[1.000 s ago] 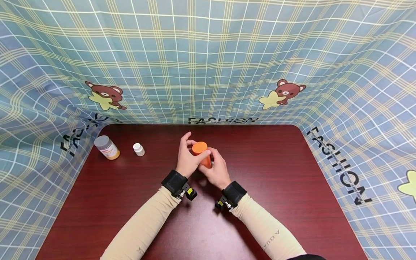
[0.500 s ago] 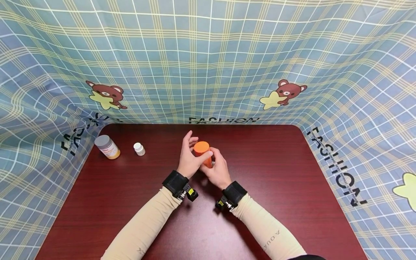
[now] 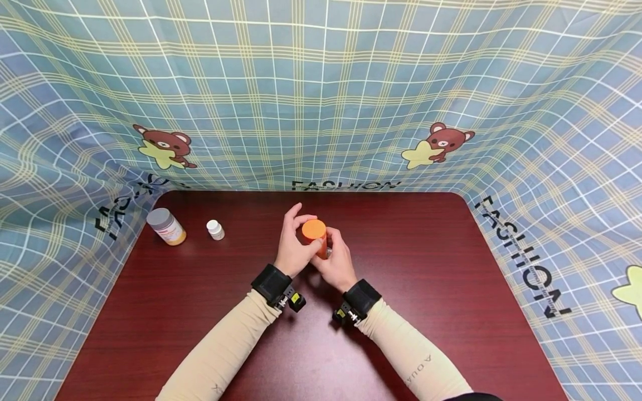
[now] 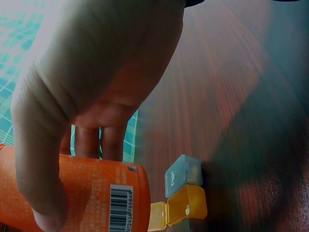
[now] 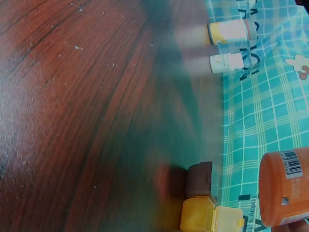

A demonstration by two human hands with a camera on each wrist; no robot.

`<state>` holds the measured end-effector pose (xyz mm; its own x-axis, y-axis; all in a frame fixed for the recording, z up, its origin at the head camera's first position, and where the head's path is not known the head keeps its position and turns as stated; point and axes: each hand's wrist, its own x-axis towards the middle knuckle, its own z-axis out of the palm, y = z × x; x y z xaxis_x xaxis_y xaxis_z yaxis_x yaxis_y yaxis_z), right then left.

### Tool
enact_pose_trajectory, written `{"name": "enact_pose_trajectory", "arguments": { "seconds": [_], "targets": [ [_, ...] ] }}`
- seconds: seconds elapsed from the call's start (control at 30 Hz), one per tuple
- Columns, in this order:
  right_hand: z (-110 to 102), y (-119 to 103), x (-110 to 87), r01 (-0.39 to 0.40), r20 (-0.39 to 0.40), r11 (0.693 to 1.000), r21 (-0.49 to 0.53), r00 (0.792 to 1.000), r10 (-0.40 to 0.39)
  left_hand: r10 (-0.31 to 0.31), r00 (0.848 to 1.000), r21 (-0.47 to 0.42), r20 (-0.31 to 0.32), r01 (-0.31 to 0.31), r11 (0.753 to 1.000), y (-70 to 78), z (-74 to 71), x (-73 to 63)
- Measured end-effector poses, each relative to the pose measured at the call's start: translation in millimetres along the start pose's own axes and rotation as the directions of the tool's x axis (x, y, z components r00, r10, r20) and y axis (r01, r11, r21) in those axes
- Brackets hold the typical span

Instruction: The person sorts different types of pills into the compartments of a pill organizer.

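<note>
Red-brown table [image 3: 426, 289] bears two small bottles [image 3: 166, 226] while both hands' fingers [image 3: 307, 246] clasp one orange bottle [image 3: 317, 236].

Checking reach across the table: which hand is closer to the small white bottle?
Left. The left hand grips the orange bottle on the side facing the small white bottle; the right hand holds the orange bottle's far side.

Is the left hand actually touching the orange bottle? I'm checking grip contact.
Touching. The left wrist view shows the left hand with its thumb pressed flat on the orange bottle and fingers behind it.
</note>
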<state>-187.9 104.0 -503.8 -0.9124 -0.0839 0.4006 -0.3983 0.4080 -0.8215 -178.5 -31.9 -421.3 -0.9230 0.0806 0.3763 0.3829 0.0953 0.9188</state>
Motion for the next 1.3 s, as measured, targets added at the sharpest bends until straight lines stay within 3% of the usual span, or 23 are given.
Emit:
{"name": "enact_pose_trajectory", "arguments": {
  "seconds": [0.1,0.17,0.33,0.43,0.57,0.77,0.87,0.93,1.03,1.13,1.23,1.3],
  "targets": [
    [-0.4,1.0,0.3,0.007,-0.003,1.000,0.000,1.000,-0.007,0.024,0.998,-0.026,0.049,-0.023,0.999,-3.1,0.4,0.4],
    [-0.6,1.5,0.2,0.014,-0.005,1.000,-0.011,1.000,-0.014,0.027,0.998,0.016,0.052,-0.028,0.999,-11.5,2.3,1.0],
    [-0.9,0.2,-0.5,0.035,-0.004,0.999,-0.036,0.999,-0.035,-0.018,0.999,0.234,-0.029,0.024,0.972,-31.3,7.1,0.3],
    [-0.5,-1.1,-1.2,0.041,-0.004,0.998,-0.041,0.999,-0.041,-0.012,0.997,0.268,-0.077,0.032,0.963,-34.6,8.3,-0.6],
    [0.1,-0.6,-1.0,0.048,-0.012,0.998,-0.036,0.999,-0.048,-0.005,0.997,0.203,-0.075,0.020,0.979,-28.8,8.2,-2.2],
    [-0.5,1.9,-0.4,0.042,-0.007,0.999,-0.020,0.999,-0.043,0.007,0.999,0.007,0.042,-0.007,1.000,0.2,4.3,-5.2],
    [-0.9,2.7,-0.4,0.043,-0.003,0.999,-0.017,0.999,-0.043,0.015,0.997,-0.015,0.079,-0.014,1.000,-0.4,3.4,-4.6],
    [-1.2,3.2,-0.5,0.049,-0.004,0.999,-0.020,0.999,-0.049,0.015,0.997,0.020,0.082,-0.016,1.000,-8.0,4.4,-4.1],
    [-1.6,3.7,-0.6,0.061,-0.007,0.998,-0.033,0.998,-0.061,0.008,0.999,0.143,0.039,-0.013,0.990,-22.0,7.4,-4.1],
    [-1.7,3.2,-0.5,0.064,-0.006,0.996,-0.056,0.998,-0.064,0.029,0.999,0.292,-0.039,-0.016,0.956,-32.0,10.5,-4.7],
    [-1.9,2.5,-0.5,0.062,-0.004,0.996,-0.063,0.998,-0.062,0.052,0.993,0.319,-0.103,-0.017,0.948,-35.5,11.7,-4.8],
    [-2.0,2.5,0.2,0.063,-0.009,0.996,-0.063,0.998,-0.063,0.056,0.992,0.286,-0.112,-0.021,0.958,-36.4,11.0,-4.5]
  ]
}}
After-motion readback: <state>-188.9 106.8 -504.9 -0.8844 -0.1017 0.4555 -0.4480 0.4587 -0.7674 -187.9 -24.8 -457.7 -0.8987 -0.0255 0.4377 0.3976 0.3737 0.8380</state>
